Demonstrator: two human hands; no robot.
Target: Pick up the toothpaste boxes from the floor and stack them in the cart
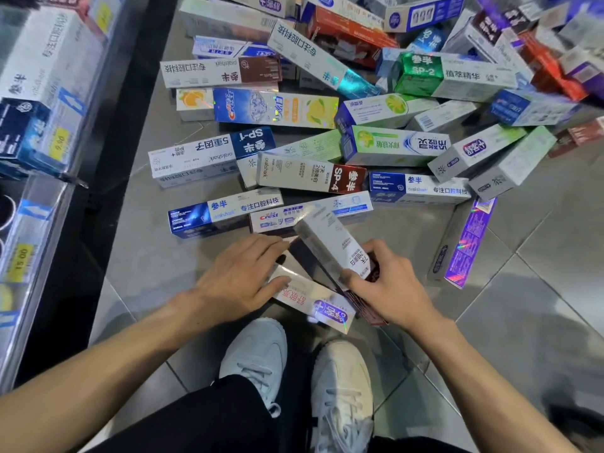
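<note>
A clear-fronted shop shelf (pixel 42 132) with yellow price tags is noted at the far left, well apart from the white-and-pink toothpaste box with a purple holographic end (pixel 313 302), taken here as the reference point. That box lies flat on the grey tiled floor (pixel 523 305), just ahead of the white sneakers (pixel 261 351). The left hand (pixel 238 279) is laid on its left end, fingers nearly straight; it is judged to be steadying the box or squaring it against its neighbour rather than clasping it. Immediately right of the reference box, a grey-white box with a dark red end (pixel 330 246) is held tilted, its far end raised, with the right hand (pixel 389 286) curled round its near end, apparently for gathering onto the first. Beyond the reference box, a loose heap of assorted toothpaste boxes (pixel 327 132) remains on the floor. No cart is in view; collection is judged to be at an early stage.
</note>
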